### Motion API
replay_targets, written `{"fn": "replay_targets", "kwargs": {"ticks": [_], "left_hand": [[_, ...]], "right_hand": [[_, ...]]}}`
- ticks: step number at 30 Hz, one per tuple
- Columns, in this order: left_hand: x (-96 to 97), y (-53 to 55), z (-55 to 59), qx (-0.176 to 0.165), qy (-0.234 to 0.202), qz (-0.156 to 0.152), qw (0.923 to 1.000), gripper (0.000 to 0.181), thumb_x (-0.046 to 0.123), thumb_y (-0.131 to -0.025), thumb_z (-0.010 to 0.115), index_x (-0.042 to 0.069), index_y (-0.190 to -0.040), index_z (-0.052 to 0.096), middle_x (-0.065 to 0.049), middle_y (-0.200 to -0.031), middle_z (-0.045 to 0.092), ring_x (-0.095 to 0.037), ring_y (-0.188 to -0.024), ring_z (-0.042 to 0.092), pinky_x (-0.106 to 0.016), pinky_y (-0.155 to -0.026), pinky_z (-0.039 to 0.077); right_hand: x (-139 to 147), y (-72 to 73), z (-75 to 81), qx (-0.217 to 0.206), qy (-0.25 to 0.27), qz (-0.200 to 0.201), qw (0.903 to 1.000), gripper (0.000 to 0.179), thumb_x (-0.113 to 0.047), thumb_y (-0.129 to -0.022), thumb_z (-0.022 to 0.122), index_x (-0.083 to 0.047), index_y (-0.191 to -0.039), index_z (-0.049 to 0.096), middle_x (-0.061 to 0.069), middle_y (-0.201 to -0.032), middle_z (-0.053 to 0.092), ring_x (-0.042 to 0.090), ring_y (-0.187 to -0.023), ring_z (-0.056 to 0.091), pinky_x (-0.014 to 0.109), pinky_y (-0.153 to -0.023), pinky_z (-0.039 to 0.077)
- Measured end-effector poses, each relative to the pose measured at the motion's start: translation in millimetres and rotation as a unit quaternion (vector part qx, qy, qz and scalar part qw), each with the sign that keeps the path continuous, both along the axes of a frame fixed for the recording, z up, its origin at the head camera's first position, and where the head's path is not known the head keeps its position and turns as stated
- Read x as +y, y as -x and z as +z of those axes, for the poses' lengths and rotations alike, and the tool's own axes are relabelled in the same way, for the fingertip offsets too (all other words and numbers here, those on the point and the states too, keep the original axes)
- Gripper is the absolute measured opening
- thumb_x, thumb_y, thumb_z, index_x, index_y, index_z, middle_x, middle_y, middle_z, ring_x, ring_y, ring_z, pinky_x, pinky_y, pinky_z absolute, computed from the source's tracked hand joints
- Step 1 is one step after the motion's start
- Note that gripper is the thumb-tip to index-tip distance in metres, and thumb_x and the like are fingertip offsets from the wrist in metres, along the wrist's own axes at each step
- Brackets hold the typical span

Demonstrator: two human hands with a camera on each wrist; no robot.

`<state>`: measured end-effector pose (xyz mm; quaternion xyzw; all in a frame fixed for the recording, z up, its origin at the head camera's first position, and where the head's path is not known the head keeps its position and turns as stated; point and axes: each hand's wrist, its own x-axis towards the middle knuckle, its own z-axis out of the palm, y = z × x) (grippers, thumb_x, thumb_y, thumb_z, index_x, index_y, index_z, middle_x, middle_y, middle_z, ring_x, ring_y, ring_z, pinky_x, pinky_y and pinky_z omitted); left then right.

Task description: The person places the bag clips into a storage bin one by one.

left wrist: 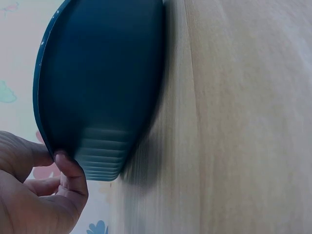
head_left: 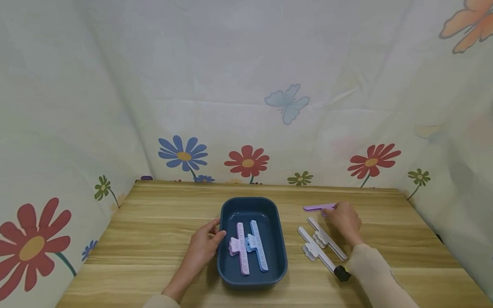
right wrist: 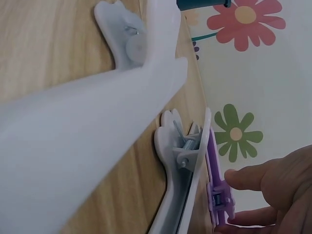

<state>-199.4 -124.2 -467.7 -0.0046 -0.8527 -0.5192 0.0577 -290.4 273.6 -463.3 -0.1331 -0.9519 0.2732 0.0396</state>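
Note:
My left hand (head_left: pixel 202 248) pinches the left rim of a dark blue plastic tub (head_left: pixel 253 283), thumb and a finger meeting over its edge in the left wrist view. Inside the tub lie a pink-purple ruler clip (head_left: pixel 242 249) and a light blue ruler clip (head_left: pixel 259 246), side by side. At the right, my right hand (head_left: pixel 346 220) pinches a purple clip (right wrist: pixel 217 195) by its spring handle, and its long bar points left. Nearer the body, two white clips (head_left: pixel 317 251) (head_left: pixel 328 239) lie slanted on the table, beneath the right wrist in the head view.
The wooden table (head_left: pixel 183 201) ends at a flower-printed cloth (head_left: pixel 244 104) that hangs behind and on both sides. A black wrist-camera piece (head_left: pixel 342 273) shows beside the right sleeve, over the lower end of one white clip.

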Motion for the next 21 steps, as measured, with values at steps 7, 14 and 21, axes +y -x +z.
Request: {"fn": "replay_targets", "kwargs": {"ticks": [7, 14, 21], "left_hand": [[-0.4, -0.8, 1.0, 0.005, -0.006, 0.002, 1.0000, 0.041, 0.005, -0.098, 0.068, -0.011, -0.134, 0.060, -0.010, -0.094, 0.062, -0.021, -0.079, 0.063, -0.028, -0.065, 0.050], [-0.8, -0.1, -1.5, 0.008, -0.010, -0.004, 0.9999, 0.041, 0.005, -0.098, 0.068, -0.012, -0.134, 0.059, -0.010, -0.093, 0.062, -0.020, -0.078, 0.062, -0.027, -0.064, 0.049], [-0.1, -0.1, -1.6, 0.006, -0.014, -0.004, 0.9999, 0.041, 0.004, -0.098, 0.068, -0.012, -0.134, 0.060, -0.010, -0.093, 0.061, -0.019, -0.076, 0.060, -0.026, -0.062, 0.048]], "right_hand": [[-2.4, 1.2, 0.3, -0.013, -0.002, 0.005, 0.9999, 0.037, -0.034, -0.093, 0.072, 0.002, -0.085, 0.066, 0.010, -0.075, 0.056, 0.026, -0.068, 0.050, 0.038, -0.057, 0.037], [-3.2, 1.8, -1.2, -0.012, -0.012, 0.007, 0.9998, 0.042, -0.035, -0.092, 0.072, -0.008, -0.067, 0.052, 0.006, -0.068, 0.048, 0.023, -0.064, 0.047, 0.037, -0.054, 0.035], [-1.3, 4.5, -5.0, -0.010, -0.009, 0.004, 0.9999, 0.043, -0.035, -0.090, 0.074, -0.010, -0.064, 0.050, 0.005, -0.067, 0.048, 0.023, -0.064, 0.046, 0.037, -0.053, 0.035]]}}
